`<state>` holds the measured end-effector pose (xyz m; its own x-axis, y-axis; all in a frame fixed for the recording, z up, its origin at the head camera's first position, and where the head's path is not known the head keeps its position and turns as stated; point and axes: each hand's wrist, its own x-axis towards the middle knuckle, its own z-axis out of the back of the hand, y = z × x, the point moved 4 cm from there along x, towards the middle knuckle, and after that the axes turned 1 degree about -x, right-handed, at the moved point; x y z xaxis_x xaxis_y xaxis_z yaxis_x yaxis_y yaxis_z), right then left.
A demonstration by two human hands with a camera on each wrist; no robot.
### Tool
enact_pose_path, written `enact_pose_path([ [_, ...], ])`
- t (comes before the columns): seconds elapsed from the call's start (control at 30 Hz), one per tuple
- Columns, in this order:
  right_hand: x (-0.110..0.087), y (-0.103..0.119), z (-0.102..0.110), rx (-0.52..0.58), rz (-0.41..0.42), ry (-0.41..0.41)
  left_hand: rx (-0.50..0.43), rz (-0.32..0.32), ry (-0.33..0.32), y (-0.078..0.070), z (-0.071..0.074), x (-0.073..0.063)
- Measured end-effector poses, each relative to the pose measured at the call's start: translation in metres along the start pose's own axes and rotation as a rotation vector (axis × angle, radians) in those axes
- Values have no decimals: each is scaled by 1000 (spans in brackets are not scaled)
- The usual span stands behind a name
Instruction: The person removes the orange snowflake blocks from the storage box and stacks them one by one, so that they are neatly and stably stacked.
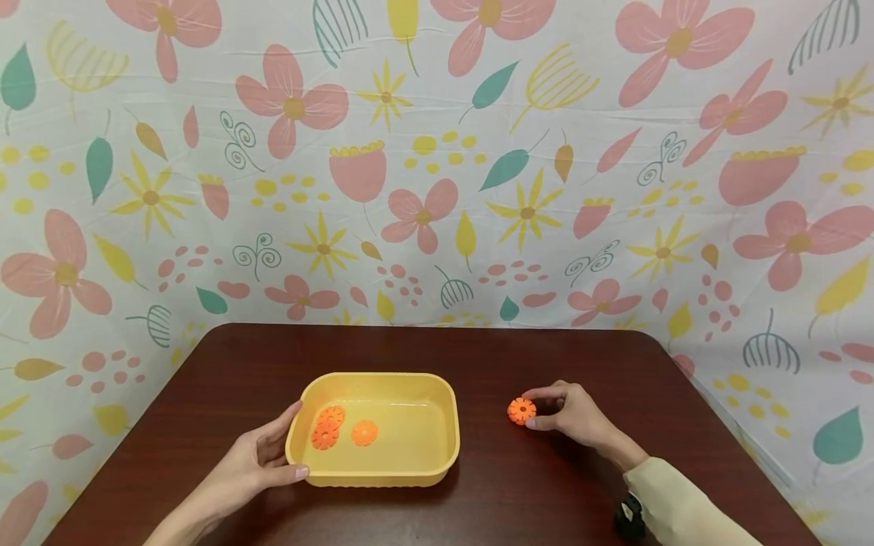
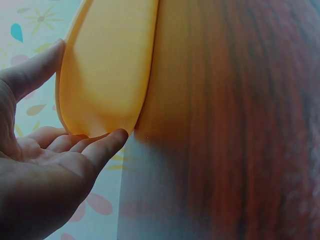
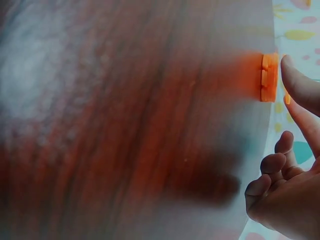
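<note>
A yellow plastic basin [image 1: 375, 480] stands on the table, left of centre. My left hand [image 1: 249, 462] holds its left end, thumb at the near corner and fingers along the side; the left wrist view shows that hand [image 2: 55, 160] around the basin's end. Inside lie three orange notched building discs [image 1: 365, 433], two overlapping. To the right, my right hand [image 1: 573, 413] pinches an orange notched disc [image 1: 522, 410] between thumb and index finger. In the right wrist view, stacked orange discs [image 3: 269, 77] sit on the table beside the fingertips, and the thumb mostly hides the pinched disc.
The dark brown wooden table [image 1: 492, 516] has rounded far corners. Behind it hangs a white cloth [image 1: 437, 265] printed with flowers and leaves. A black device [image 1: 629, 517] is strapped at the right wrist, by a pale sleeve [image 1: 683, 500].
</note>
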<state>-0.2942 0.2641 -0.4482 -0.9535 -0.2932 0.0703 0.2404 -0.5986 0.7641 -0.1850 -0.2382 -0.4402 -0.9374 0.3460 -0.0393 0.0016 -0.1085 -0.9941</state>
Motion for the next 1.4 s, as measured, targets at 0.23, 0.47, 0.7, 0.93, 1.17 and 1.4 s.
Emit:
enact_pose_path([
  [0.23, 1, -1, -1, -5, -4, -2, -6, -22, 15, -1, -1, 1],
  [0.47, 4, -4, -1, -20, 1, -4, -5, -21, 15, -2, -1, 1],
  [0.7, 5, -7, 0, -36, -10, -4, -3, -23, 11, -2, -1, 2],
  [0.93, 5, -9, -1, -43, -8, -1, 3, -34, 11, -2, -1, 2],
  [1.17, 5, -8, -2, -36, -18, 9, 4, -37, 11, -2, -1, 1],
  [1.4, 5, -7, -2, -40, -15, 6, -4, -17, 8, -1, -1, 0],
])
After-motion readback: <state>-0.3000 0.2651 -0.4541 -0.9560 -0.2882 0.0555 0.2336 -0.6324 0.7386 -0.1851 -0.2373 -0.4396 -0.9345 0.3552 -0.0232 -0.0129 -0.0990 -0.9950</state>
